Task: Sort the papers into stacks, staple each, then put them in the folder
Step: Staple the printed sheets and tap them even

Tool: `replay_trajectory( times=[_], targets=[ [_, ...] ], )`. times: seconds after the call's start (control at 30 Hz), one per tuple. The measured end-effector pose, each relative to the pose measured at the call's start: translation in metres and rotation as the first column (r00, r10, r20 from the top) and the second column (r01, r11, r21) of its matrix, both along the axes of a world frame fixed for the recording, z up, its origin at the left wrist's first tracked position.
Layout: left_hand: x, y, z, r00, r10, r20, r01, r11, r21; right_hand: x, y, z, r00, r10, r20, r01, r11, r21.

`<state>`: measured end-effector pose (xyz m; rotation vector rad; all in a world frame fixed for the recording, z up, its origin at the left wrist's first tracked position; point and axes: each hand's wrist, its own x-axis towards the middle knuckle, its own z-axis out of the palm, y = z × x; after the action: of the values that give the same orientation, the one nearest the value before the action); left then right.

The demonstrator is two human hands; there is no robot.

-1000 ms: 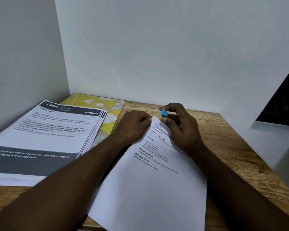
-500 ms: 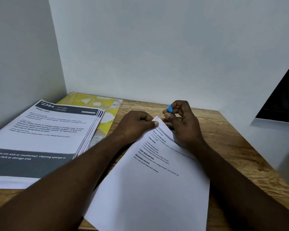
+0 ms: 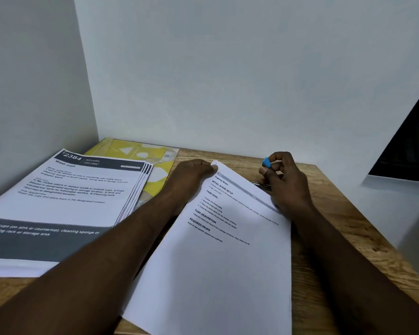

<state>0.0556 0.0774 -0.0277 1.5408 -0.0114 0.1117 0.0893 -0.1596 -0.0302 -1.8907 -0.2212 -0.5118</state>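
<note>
The left hand (image 3: 194, 172) pinches the far corner of the loose paper stack (image 3: 215, 262) between curled fingertips and thumb. The right hand (image 3: 286, 187), just right of that corner, has its fingers curled, thumb and forefinger nipping a small blue piece (image 3: 266, 162) above the sheet's far edge. What the piece belongs to cannot be told.

The stack lies mid-table (image 3: 336, 213) between both forearms. Its long axis runs near to far, leaning right toward the far end, with the headed end away from the person and its print slanting down to the right.

At left lies a fanned second stack (image 3: 78, 189) headed "Wash cups", overlapping a yellow folder (image 3: 155, 160) in the far corner.
</note>
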Motion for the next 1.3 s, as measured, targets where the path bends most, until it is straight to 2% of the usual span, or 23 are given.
replay_trajectory(
  times=[0.3, 0.67, 0.73, 0.83, 0.93, 1.03, 1.1, 1.2, 1.3],
  targets=[
    [0.003, 0.002, -0.007, 0.999, 0.026, 0.030, -0.028, 0.997, 0.078, 0.004, -0.022, 0.000, 0.993, -0.118, -0.024, 0.114, 0.985, -0.130],
    [0.007, 0.005, -0.007, 0.996, 0.008, 0.085, -0.011, 0.999, 0.034, 0.004, -0.025, -0.003, 0.989, -0.114, -0.095, 0.089, 0.966, -0.242],
    [0.008, 0.005, -0.008, 0.996, 0.004, 0.087, -0.007, 1.000, 0.029, 0.006, -0.025, -0.002, 0.987, -0.112, -0.115, 0.093, 0.983, -0.159],
    [0.009, 0.005, -0.009, 0.997, -0.017, 0.077, 0.016, 1.000, 0.012, 0.006, -0.026, 0.003, 0.979, 0.005, -0.205, 0.032, 0.984, 0.176],
    [0.009, 0.006, -0.010, 0.998, -0.022, 0.059, 0.021, 1.000, 0.016, 0.003, -0.029, 0.012, 0.954, 0.098, -0.283, 0.035, 0.902, 0.430],
    [0.009, 0.007, -0.012, 0.999, -0.021, 0.030, 0.020, 0.999, 0.043, 0.001, -0.032, 0.018, 0.902, 0.218, -0.374, 0.065, 0.785, 0.616],
    [0.010, 0.007, -0.016, 1.000, -0.012, 0.023, 0.010, 0.998, 0.065, 0.000, -0.032, 0.019, 0.882, 0.249, -0.400, 0.068, 0.773, 0.631],
    [0.012, 0.005, -0.019, 1.000, 0.005, 0.016, -0.007, 0.993, 0.120, -0.002, -0.026, 0.018, 0.902, 0.154, -0.404, 0.058, 0.883, 0.466],
    [0.008, 0.005, -0.015, 1.000, -0.005, 0.007, 0.004, 0.993, 0.118, -0.004, -0.024, 0.017, 0.936, 0.136, -0.323, -0.014, 0.935, 0.354]
  ],
)
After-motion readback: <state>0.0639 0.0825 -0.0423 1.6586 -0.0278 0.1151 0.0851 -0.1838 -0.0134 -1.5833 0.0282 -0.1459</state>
